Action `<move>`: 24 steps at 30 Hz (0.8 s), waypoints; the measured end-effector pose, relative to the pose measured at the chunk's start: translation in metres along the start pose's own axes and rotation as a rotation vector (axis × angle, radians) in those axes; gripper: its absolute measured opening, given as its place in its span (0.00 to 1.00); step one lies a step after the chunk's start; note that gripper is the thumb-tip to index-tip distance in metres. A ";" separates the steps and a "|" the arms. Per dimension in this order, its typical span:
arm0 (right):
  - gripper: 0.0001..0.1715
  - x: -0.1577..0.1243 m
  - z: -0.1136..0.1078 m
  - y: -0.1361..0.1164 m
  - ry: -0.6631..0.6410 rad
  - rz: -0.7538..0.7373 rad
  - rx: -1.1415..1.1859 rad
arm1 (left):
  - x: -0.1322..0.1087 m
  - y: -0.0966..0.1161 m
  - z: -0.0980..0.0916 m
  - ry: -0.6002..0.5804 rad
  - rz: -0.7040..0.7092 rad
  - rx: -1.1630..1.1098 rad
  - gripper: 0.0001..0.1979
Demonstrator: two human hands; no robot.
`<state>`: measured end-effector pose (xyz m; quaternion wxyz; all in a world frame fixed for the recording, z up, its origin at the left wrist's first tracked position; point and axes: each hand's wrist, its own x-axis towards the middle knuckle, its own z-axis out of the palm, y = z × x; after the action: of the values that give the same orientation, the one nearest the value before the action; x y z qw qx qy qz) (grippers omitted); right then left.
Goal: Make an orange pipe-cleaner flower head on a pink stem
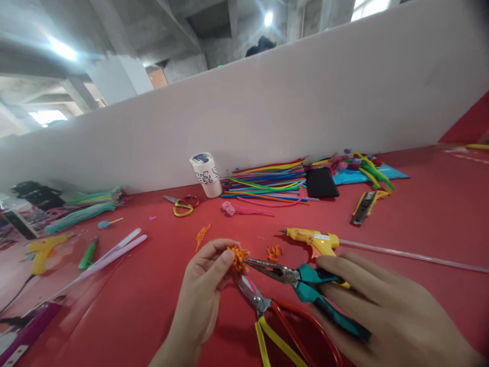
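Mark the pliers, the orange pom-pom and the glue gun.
pliers (292, 277), head view, on the pivot joint.
orange pom-pom (237, 257), head view, on its fuzzy middle.
glue gun (311, 238), head view, on the yellow body.

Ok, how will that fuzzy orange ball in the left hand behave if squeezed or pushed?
Probably light and soft: the orange ball looks like coiled pipe cleaner, so the left hand could deform it. Its fuzz likely grips well. Roundish, it may roll if nudged.
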<state>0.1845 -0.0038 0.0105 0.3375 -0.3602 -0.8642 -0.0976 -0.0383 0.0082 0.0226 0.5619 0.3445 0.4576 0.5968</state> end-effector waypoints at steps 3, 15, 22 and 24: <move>0.14 0.000 0.000 -0.001 0.011 -0.029 -0.022 | 0.000 0.000 0.000 0.018 0.032 0.031 0.10; 0.17 0.002 0.002 0.000 0.005 -0.108 -0.108 | -0.001 -0.002 -0.001 0.033 0.093 0.140 0.09; 0.14 0.004 -0.002 -0.008 -0.084 0.112 0.191 | -0.003 0.000 0.002 0.053 0.103 0.117 0.09; 0.12 0.003 -0.003 -0.009 -0.173 0.178 0.293 | -0.002 0.000 0.002 0.043 0.109 0.120 0.09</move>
<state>0.1784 -0.0094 0.0158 0.3181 -0.3894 -0.8596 0.0912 -0.0367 0.0060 0.0238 0.4969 0.3891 0.4852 0.6053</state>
